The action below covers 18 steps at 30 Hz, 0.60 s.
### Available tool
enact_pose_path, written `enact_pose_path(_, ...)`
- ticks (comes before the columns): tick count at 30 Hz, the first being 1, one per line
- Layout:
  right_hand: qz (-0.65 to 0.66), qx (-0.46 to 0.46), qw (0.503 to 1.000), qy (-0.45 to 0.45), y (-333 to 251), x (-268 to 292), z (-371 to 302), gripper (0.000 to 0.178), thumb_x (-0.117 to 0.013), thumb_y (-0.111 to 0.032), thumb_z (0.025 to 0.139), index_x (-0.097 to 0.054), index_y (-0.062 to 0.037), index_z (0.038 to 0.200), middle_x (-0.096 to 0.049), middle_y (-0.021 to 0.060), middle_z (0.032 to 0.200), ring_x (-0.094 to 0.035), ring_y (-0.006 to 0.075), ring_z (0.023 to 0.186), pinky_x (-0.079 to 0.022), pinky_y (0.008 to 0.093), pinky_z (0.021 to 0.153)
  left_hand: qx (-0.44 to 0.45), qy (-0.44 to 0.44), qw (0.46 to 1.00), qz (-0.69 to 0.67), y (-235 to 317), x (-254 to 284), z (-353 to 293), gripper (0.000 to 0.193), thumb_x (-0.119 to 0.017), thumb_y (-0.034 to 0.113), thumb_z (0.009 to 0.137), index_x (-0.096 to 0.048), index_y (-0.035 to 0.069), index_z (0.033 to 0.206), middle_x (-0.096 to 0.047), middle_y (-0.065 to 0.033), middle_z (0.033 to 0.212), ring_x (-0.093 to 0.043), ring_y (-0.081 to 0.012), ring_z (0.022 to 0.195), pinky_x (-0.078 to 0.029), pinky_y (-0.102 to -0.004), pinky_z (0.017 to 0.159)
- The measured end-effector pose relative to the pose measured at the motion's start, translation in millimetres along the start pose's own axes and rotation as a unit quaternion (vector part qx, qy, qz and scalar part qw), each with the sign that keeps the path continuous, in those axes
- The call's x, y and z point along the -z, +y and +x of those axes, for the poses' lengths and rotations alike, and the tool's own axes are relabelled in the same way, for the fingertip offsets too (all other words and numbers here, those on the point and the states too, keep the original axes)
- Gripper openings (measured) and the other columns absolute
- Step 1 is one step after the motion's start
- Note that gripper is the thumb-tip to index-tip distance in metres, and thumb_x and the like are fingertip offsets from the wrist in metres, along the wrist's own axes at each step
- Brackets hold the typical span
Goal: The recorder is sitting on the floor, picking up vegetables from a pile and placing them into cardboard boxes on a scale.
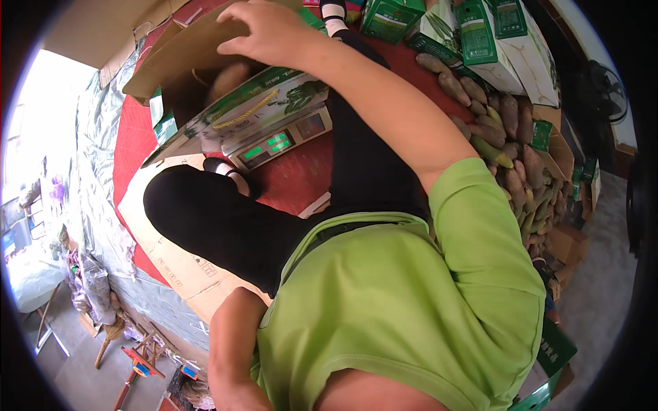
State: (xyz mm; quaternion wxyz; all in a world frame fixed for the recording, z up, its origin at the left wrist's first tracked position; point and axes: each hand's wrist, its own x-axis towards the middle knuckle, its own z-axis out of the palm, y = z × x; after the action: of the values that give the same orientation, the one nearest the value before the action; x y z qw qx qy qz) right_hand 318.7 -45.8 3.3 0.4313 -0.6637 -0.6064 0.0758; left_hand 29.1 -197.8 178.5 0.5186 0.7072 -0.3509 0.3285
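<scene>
Over an open carton (274, 99) my right hand (267, 34) is held with its fingers apart and nothing in them. The carton has a green and white printed side and brown flaps; one raised flap (181, 51) lies beside my fingers. A blurred, rounded brownish thing (229, 80) shows in its shadowed inside. Below the carton is a digital scale (274, 144) with lit green displays, between my legs. My left arm (236, 335) is bent beside my waist; its hand cannot be made out.
Oblong root vegetables (510, 120), reddish-brown and green, are heaped at my right. Green and white cartons (480, 41) stand behind them at the far right. A flattened cardboard sheet (175, 253) lies under my left leg on the red floor covering (137, 144). A broom (106, 339) lies at lower left.
</scene>
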Motion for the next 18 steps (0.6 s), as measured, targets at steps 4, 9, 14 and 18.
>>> enact_pose_path(4,0.088,-0.009,0.996,0.023,11,73,-37,0.03,-0.069,-0.015,0.079,-0.063,-0.0002,0.104,-0.062,0.0156,0.095,-0.062,0.0261,0.087,-0.049,0.0352,0.077,-0.002,-0.002,0.999,-0.048,-6,-4,-2,0.014,-0.051,0.014,0.086,-0.058,0.007,0.076,-0.06,-0.0096,0.076,-0.062,-0.0255,0.071,-0.051,-0.0415,0.055)
enact_pose_path(9,0.101,-0.163,0.978,0.082,64,139,-104,0.029,-0.067,-0.008,0.084,-0.058,0.0002,0.11,-0.062,0.0084,0.105,-0.062,0.0155,0.097,-0.05,0.0291,0.079,-0.018,0.062,0.997,-0.04,3,-40,1,0.016,-0.049,0.014,0.086,-0.058,0.007,0.076,-0.059,-0.0106,0.075,-0.061,-0.0251,0.068,-0.051,-0.0416,0.055)
enact_pose_path(14,0.054,-0.292,0.948,0.116,163,154,-226,0.027,-0.069,-0.014,0.083,-0.065,-0.0024,0.107,-0.068,0.0103,0.104,-0.064,0.0186,0.099,-0.049,0.0312,0.086,0.009,0.102,0.993,-0.063,-7,-39,2,0.017,-0.048,0.014,0.086,-0.057,0.007,0.074,-0.057,-0.0098,0.071,-0.06,-0.0252,0.066,-0.051,-0.0422,0.054)
enact_pose_path(18,-0.037,-0.41,0.911,0.035,213,130,-318,0.028,-0.07,-0.018,0.079,-0.068,-0.0034,0.102,-0.069,0.0158,0.1,-0.066,0.0279,0.097,-0.05,0.0356,0.084,0.027,0.079,0.995,-0.059,-18,-28,10,0.019,-0.046,0.016,0.086,-0.055,0.009,0.072,-0.055,-0.0082,0.07,-0.06,-0.0246,0.066,-0.05,-0.0419,0.054)
